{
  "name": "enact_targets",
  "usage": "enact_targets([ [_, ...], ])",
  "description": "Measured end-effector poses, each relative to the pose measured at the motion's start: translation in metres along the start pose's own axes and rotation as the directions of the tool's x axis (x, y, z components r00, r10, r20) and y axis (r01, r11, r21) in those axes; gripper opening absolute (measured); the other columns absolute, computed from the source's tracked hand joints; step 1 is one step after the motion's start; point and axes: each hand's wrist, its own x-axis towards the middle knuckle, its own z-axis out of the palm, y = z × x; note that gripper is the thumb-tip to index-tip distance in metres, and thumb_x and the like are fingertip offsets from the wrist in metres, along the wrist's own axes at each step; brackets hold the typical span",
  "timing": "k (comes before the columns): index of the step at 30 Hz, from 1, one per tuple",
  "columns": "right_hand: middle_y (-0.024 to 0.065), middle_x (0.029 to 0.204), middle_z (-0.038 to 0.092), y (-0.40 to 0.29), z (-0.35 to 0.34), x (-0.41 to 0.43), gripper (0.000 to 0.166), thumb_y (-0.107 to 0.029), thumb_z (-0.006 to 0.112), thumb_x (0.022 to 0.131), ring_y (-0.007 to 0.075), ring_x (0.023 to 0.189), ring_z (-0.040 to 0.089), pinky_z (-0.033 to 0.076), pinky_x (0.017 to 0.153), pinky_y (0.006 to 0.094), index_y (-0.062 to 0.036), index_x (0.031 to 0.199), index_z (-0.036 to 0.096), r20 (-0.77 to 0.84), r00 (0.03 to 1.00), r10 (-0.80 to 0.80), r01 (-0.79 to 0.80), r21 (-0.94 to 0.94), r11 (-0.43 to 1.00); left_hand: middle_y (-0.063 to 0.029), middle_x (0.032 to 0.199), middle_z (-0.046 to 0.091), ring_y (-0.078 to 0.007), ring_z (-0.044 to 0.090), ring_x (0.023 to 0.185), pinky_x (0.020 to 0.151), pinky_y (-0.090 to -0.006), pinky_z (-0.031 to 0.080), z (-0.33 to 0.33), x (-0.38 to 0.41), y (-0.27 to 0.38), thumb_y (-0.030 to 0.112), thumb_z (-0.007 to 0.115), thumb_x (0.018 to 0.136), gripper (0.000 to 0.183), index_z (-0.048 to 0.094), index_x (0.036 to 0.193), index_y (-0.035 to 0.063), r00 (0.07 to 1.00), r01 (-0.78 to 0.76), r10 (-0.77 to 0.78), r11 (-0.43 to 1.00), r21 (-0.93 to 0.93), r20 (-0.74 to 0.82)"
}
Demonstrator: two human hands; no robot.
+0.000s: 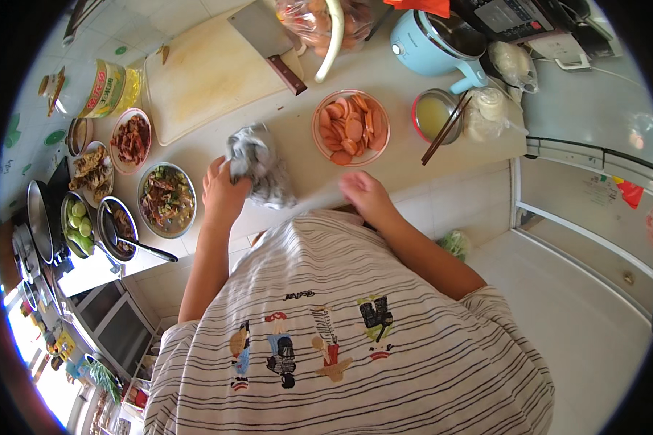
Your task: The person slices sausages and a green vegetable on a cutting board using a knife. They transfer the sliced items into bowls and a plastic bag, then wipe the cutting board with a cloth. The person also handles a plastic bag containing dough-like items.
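My left hand [224, 193] grips the left side of a crumpled grey-and-white bundle [261, 168] on the counter. Motion blurs it, so I cannot tell whether it is cloth or plastic. Off the counter's front edge, my right hand [365, 193] has its fingers curled. A faint pale streak runs from the bundle towards it, too blurred to show whether the fingers hold anything. Just beyond that hand sits a plate [316, 147] piled with sliced sausage [353, 128]. A cleaver [269, 46] with a wooden handle rests on the white cutting board [196, 81].
At right are a metal bowl [415, 117] of yellowish liquid with chopsticks [446, 128] across it and a blue electric pot [422, 49]. Several filled dishes stand left, including a bowl of stewed food [167, 201] and a ladle [147, 247]. An oil bottle [100, 89] is behind them.
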Motion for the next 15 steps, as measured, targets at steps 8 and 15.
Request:
enact_targets([
  [8, 0.0089, 0.105, 0.069, 0.012, -0.029, 0.062, 0.025, -0.018, 0.057, 0.099, 0.0168, 0.08, 0.07, 0.056, 0.066, 0.0306, -0.006, 0.121, 0.057, -0.045, 0.955, 0.293, -0.225, 0.534, 0.815, -0.0177, 0.157, 0.041, -0.0409, 0.036, 0.144, 0.118, -0.0519, 0.032, -0.004, -0.043, 0.022, 0.021, 0.077, 0.08, 0.079, 0.046, 0.152, 0.0194, 0.987, -0.044, 0.054, 0.996, 0.076, -0.148],
  [15, 0.0142, 0.102, 0.07, 0.014, -0.017, 0.069, 0.032, -0.003, 0.052, 0.096, 0.0207, 0.076, 0.071, 0.056, 0.056, 0.0291, -0.0031, 0.128, 0.05, -0.233, 0.969, 0.077, 0.071, 0.567, 0.821, -0.02, 0.152, 0.045, -0.039, 0.038, 0.143, 0.12, -0.0498, 0.027, 0.002, -0.049, 0.044, 0.016, 0.073, 0.083, 0.071, 0.047, 0.15, 0.0129, 0.96, -0.159, 0.162, 0.987, 0.031, -0.229],
])
